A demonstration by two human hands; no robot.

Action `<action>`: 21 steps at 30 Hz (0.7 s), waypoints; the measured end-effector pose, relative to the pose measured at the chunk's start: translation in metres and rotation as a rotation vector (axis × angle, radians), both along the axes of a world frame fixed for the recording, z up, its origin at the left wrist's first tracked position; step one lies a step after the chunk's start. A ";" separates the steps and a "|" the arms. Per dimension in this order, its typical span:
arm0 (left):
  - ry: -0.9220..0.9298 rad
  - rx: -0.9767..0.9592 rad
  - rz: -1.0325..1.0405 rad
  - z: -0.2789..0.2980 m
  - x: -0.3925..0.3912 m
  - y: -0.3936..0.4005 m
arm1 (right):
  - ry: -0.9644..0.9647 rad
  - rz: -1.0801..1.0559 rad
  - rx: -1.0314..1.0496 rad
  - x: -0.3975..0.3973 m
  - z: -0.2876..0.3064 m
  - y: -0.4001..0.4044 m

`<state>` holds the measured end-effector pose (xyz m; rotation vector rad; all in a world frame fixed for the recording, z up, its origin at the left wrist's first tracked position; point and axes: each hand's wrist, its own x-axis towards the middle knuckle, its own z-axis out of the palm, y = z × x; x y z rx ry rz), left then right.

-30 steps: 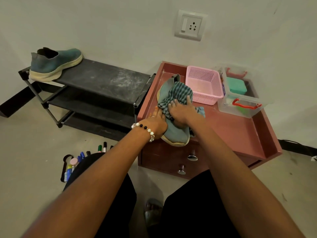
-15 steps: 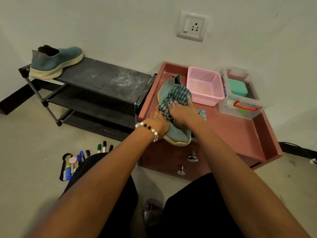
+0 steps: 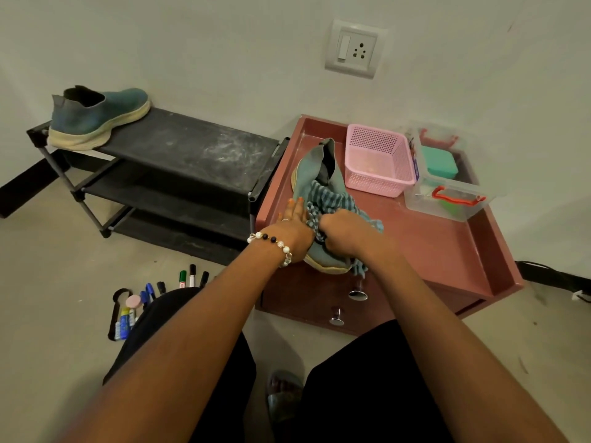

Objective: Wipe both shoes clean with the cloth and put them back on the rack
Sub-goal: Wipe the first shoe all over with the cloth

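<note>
The black shoe rack [image 3: 179, 155] stands against the wall at the left, with one teal shoe [image 3: 96, 118] set at the far left end of its top shelf; the rest of that shelf is bare and dusty. Just beside the rack's right end sits the low red cabinet [image 3: 447, 251], whose raised lip runs round the back and sides of its top. On it the second teal shoe [image 3: 315, 167] lies toe toward the person, with a pink basket [image 3: 377, 159] just beside its heel and a clear lidded box [image 3: 447, 187] further right.

Wiping is the step in hand, by my reading — the shoe on the cabinet is mid-clean and not yet back on the rack. The left hand [image 3: 294, 230] lies along the shoe's left side, fingers straight, steadying it. The right hand [image 3: 343, 233] is curled tight round the striped cloth [image 3: 326, 199], bunched over the shoe's top near the toe.

The next move probably calls for working the cloth along the sole edge and heel, then lifting the shoe leftward over the cabinet's lip to the open shelf. That path looks free (the basket crowds only the heel side). Markers [image 3: 192, 278] lie on the floor below, clear of the route.
</note>
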<state>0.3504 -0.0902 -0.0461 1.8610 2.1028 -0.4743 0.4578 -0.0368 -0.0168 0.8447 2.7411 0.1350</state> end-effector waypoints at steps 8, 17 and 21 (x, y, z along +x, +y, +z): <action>0.045 0.024 -0.019 0.004 0.002 -0.001 | -0.091 -0.025 0.147 -0.042 -0.010 0.034; -0.007 -0.011 -0.030 -0.005 -0.004 0.003 | -0.033 0.027 -0.021 -0.002 -0.002 0.015; -0.022 0.014 0.041 -0.006 0.000 0.003 | 0.012 -0.040 0.016 0.011 0.001 -0.007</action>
